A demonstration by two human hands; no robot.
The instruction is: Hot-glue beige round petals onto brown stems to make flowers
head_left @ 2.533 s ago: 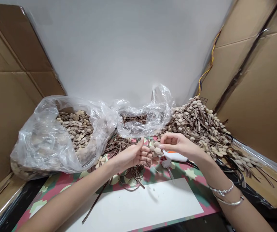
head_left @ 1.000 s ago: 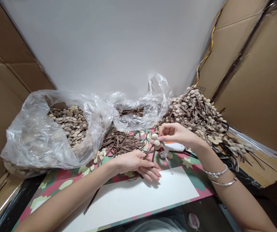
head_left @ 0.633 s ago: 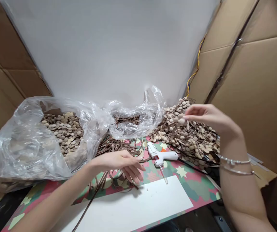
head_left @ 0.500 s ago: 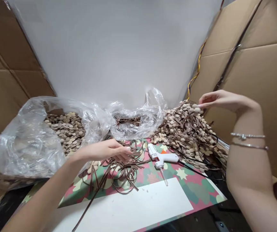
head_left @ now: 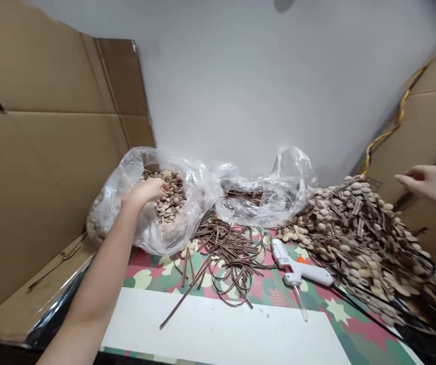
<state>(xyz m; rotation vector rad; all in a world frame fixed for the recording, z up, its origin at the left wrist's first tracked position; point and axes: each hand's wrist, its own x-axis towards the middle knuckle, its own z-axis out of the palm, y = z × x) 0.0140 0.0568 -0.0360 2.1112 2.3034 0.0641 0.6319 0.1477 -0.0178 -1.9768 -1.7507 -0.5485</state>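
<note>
My left hand [head_left: 147, 192] reaches into the mouth of a clear plastic bag [head_left: 198, 187] at the left, over many small flat beige and brown oval pieces [head_left: 170, 203]. Its fingers point down and are mostly hidden, so a hold on a piece cannot be made out. My right hand [head_left: 431, 185] is at the right edge, raised above and right of a heap of oval pieces and striped brown ribbons [head_left: 355, 228]. Its fingers are loosely bent and apart, with nothing visible in them. Loose striped brown ribbons [head_left: 229, 248] lie tangled mid-table.
A white glue gun [head_left: 301, 268] lies right of the ribbons, its black cable [head_left: 366, 309] running right. Another clear bag [head_left: 256, 210] with brown strips stands at the back. White board [head_left: 210, 329] lies in front on camouflage-patterned paper [head_left: 142, 271]. Cardboard walls [head_left: 50, 167] flank the table.
My left hand has moved from above the loose ribbons into the left bag. My right hand has let go of the piece at the heap's top and moved away. The view has turned left.
</note>
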